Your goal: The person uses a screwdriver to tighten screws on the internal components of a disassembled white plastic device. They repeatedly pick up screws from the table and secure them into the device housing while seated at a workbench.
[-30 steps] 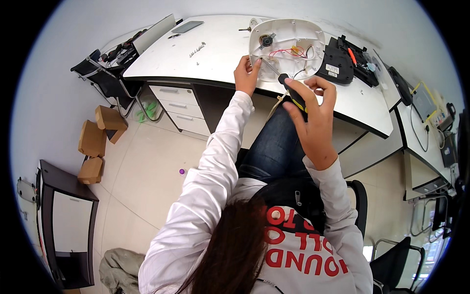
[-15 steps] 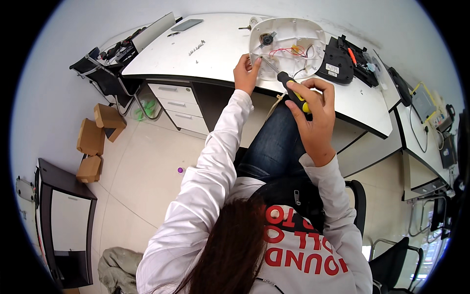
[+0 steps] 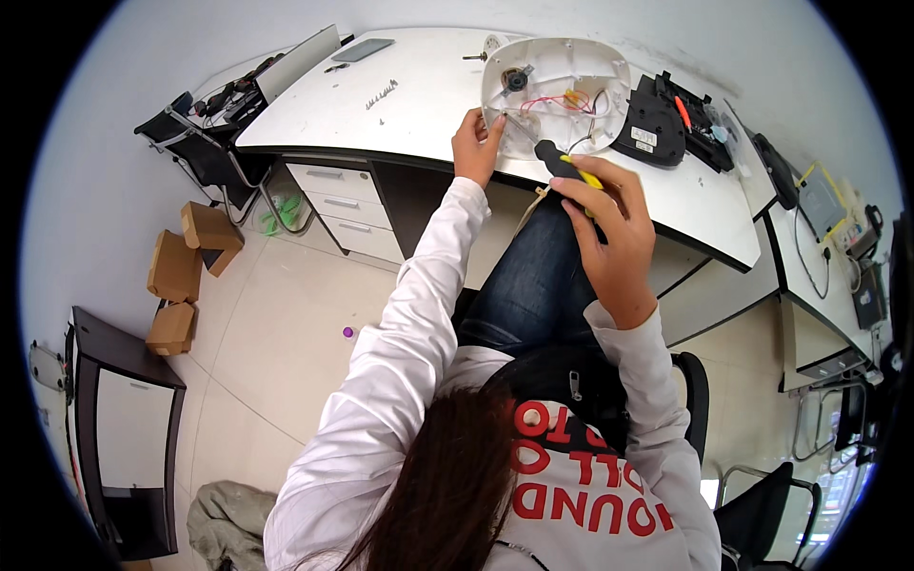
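Observation:
A white plastic housing (image 3: 571,76) lies open at the desk's front edge, with a dark round part (image 3: 515,80), red and dark wires (image 3: 552,100) and a small yellow piece inside. My left hand (image 3: 476,147) grips the housing's lower-left rim, fingertips beside the screwdriver's tip. My right hand (image 3: 614,233) holds a black and yellow screwdriver (image 3: 550,153) by its handle; the metal shaft points up-left to a spot just inside that rim. Whether a screw sits at the tip is too small to tell.
Small screws (image 3: 381,95) and a grey flat object (image 3: 364,49) lie on the white desk (image 3: 314,114). Black plastic parts (image 3: 647,133) with an orange-handled tool (image 3: 683,112) are at its right. Cardboard boxes (image 3: 173,266) are on the floor; chairs (image 3: 198,152) stand either side.
My right hand's fingers have shifted round the screwdriver's handle, now lying more across it from below. The screwdriver and housing have moved very slightly left in the view; my left hand stays at the rim.

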Motion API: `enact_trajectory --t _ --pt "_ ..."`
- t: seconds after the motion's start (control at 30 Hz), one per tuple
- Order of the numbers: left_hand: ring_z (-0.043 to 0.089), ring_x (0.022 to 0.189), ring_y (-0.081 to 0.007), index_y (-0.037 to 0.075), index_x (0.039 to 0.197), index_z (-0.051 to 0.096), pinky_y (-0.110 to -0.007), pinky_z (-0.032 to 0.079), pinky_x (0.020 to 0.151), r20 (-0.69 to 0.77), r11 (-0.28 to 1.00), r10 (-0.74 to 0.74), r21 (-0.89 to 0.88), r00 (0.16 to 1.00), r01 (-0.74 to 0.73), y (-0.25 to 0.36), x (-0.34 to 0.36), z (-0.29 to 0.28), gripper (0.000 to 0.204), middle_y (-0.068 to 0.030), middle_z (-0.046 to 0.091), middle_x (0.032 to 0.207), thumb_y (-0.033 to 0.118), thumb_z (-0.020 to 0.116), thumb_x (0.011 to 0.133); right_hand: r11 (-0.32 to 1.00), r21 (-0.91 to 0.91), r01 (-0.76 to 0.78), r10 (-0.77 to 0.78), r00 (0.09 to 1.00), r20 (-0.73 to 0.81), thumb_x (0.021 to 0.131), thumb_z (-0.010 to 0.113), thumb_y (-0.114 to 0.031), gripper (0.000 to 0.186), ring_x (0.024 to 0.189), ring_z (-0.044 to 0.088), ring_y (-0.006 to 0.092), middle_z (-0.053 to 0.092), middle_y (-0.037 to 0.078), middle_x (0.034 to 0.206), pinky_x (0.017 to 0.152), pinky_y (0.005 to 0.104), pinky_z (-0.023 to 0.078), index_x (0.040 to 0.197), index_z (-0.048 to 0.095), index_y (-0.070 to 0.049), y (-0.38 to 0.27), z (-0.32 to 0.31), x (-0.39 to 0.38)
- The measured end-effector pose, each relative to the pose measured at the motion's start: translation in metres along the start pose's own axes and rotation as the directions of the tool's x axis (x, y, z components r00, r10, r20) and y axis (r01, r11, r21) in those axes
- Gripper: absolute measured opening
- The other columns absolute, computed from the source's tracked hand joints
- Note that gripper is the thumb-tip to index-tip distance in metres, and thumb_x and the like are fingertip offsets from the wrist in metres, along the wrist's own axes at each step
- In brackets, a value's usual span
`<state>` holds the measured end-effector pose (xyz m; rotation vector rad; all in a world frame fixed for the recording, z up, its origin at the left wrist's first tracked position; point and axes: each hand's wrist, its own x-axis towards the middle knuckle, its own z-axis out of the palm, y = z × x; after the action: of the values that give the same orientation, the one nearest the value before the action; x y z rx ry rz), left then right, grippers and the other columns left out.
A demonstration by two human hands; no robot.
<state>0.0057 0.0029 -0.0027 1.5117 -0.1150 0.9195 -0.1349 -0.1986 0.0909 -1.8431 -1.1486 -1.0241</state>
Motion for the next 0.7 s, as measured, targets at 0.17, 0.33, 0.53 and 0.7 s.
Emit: enact_trajectory --t 0.17,0.33,0.53,0.7 --pt "0.062 0.083 -0.0149 -0.003 0.101 0.055 -0.027 0.049 0.076 0.0 0.999 -0.031 -0.022 1.0 0.031 0.004 -0.001 0.001 0.03 -0.0132 0.065 0.09 0.019 0.064 0.082 0.996 0.068 -0.057 0.056 0.998 0.007 0.067 0.069 -0.002 0.032 0.089 0.056 0.0269 0.052 0.012 0.112 0.078 0.0321 0.047 0.097 0.064 -0.009 -0.011 0.003 0.006" --pt "0.062 0.082 -0.0152 -0.003 0.101 0.055 -0.027 0.049 0.075 -0.01 0.999 0.008 -0.042 1.0 -0.009 -0.001 0.001 -0.001 0.031 -0.0135 0.065 0.09 0.02 0.064 0.082 0.982 0.087 -0.165 0.165 0.986 0.004 0.074 0.063 0.001 0.028 0.087 0.055 0.0274 0.053 0.011 0.107 0.08 0.0337 0.047 0.1 0.063 -0.009 -0.012 0.001 0.004" --pt "0.062 0.081 -0.0152 -0.003 0.101 0.055 -0.027 0.049 0.075 -0.012 0.998 -0.016 -0.067 1.0 0.016 0.003 -0.001 0.003 0.031 -0.0136 0.065 0.089 0.02 0.065 0.082 0.992 0.124 -0.035 0.02 0.993 0.118 0.072 0.058 0.005 0.034 0.102 0.053 0.0318 0.052 0.014 0.115 0.085 0.036 0.044 0.104 0.059 -0.007 -0.015 -0.001 0.006" --pt "0.06 0.081 -0.0123 -0.003 0.102 0.054 -0.025 0.047 0.072 -0.003 1.0 -0.002 -0.003 1.0 0.002 0.002 0.0 0.001 0.029 -0.0108 0.064 0.089 0.019 0.063 0.084 0.994 0.029 -0.108 0.107 0.994 0.02 0.073 0.065 -0.002 0.026 0.093 0.052 0.0271 0.05 0.012 0.112 0.077 0.0326 0.045 0.098 0.061 -0.007 -0.014 0.003 0.003"
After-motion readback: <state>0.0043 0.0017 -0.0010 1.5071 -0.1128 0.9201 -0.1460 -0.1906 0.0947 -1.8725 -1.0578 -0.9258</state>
